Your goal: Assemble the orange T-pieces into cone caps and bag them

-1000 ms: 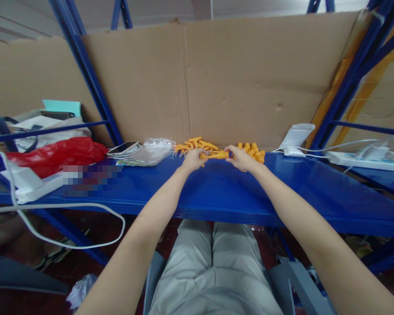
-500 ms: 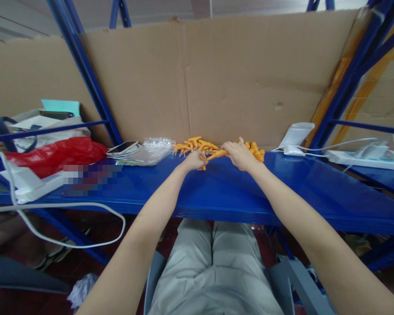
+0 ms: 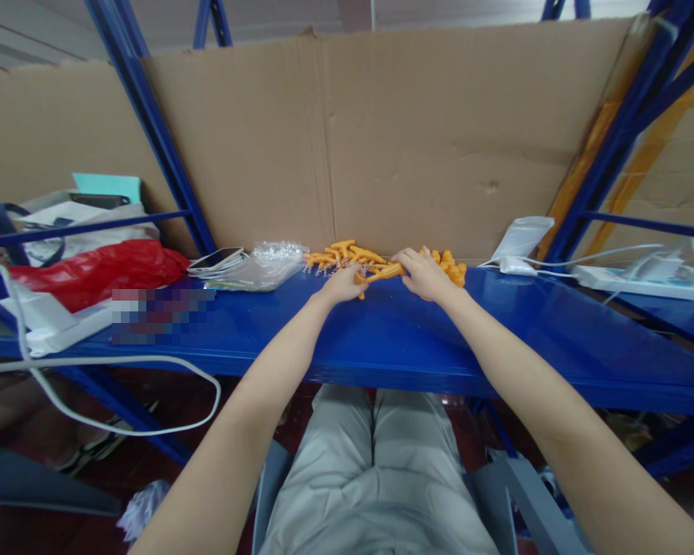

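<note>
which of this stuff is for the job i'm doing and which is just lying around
Likely part of the job:
held orange piece, between left hand and right hand
left orange pile
right orange pile

Apparently just lying about:
phone
red plastic bag
right-side power strip
clear plastic packaging, though its role is unclear

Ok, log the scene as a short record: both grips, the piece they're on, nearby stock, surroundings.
Left grip: on the left end of an orange piece
Right grip: on its other end
Piece: slanted, left end nearer the person; fine detail too small to tell
Left stock: orange pile with thin metallic strands
Right stock: orange cluster, partly behind the right hand
Surface: blue table
Backdrop: cardboard
Further left: plastic bags, red bag
</note>
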The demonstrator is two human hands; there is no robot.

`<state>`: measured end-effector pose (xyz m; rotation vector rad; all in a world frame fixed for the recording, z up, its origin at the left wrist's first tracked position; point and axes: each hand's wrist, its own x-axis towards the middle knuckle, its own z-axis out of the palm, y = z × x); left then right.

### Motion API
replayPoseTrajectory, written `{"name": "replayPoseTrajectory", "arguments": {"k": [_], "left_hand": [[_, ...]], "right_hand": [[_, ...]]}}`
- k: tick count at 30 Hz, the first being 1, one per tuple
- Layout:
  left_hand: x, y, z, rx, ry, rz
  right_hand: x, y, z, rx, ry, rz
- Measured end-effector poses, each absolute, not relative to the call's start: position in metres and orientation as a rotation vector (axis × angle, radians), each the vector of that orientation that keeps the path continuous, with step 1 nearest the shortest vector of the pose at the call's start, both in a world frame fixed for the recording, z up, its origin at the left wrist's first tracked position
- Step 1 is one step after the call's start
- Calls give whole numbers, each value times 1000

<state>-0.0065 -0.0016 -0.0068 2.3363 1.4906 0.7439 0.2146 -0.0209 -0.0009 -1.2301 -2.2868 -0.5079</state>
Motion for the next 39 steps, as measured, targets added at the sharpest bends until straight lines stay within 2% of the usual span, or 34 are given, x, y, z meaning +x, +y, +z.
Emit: {"name": "replayPoseTrajectory", "arguments": {"k": [9,25,31,39], "left_hand": [[-12,6,-9,2435,1720,1009],[-8,1,-10,2343,1738,948],[-15,7,-11,2280,1878,884],[-15,7,-9,2300,1964,768]], "right_hand": [[212,-11,-9,-1220,-2260,-180],[207,-22,-2,-1286,-2261,-384],[216,-20,0,-1290,-2180,-479],[219,-12,-3,-1334,-2147,-262]]}}
